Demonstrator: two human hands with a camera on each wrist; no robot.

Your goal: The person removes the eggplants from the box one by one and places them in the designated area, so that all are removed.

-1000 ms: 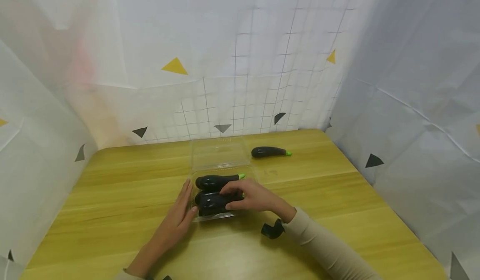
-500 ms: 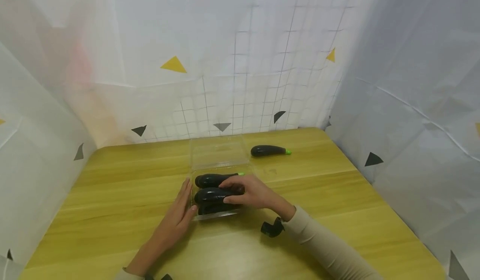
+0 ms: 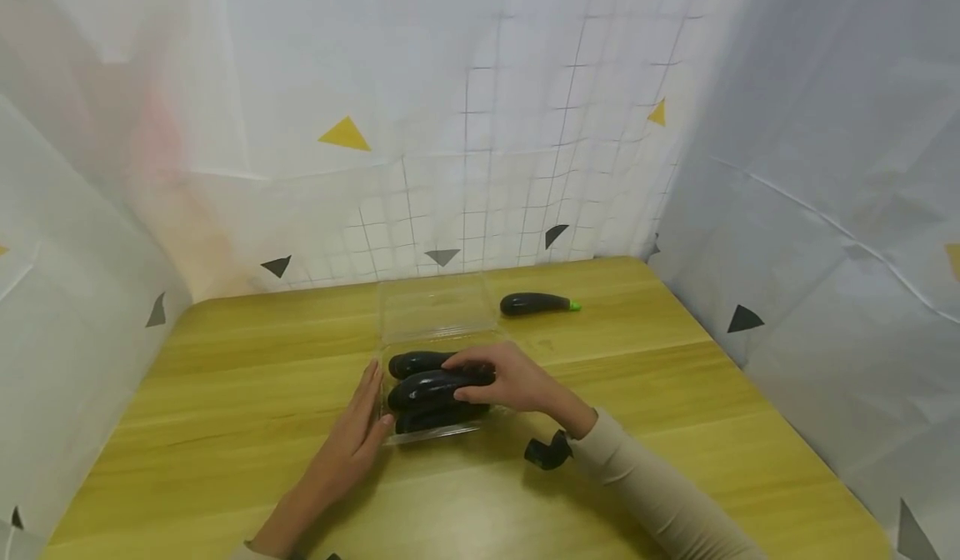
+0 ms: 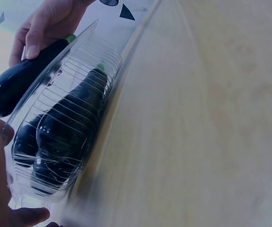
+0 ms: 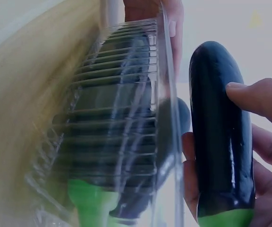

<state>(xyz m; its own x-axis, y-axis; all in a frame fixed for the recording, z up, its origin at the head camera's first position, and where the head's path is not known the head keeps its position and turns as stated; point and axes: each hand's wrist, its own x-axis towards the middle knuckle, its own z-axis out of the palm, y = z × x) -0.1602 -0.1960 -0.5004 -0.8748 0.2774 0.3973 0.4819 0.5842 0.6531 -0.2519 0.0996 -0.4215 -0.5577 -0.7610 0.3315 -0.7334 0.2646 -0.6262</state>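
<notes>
A clear plastic clamshell box (image 3: 442, 433) stands on the table with several dark eggplants in it, one (image 4: 67, 127) showing through the ribbed side wall. My right hand (image 3: 512, 378) pinches another eggplant (image 5: 218, 137) between thumb and fingers. In both wrist views that eggplant is up at the rim, above the others, and its green stem end (image 5: 225, 218) points towards my right wrist. My left hand (image 3: 348, 439) lies with straight fingers along the box's left side, thumb at the near left corner.
The box's transparent lid (image 3: 435, 306) lies folded back towards the rear wall. A single eggplant (image 3: 536, 303) with a green stem rests on the wooden table (image 3: 225, 393) at the back right. White sheets (image 3: 247, 60) enclose the back and sides.
My right hand has raised one eggplant from among the others, so the one beneath shows more. My left hand has stayed against the box.
</notes>
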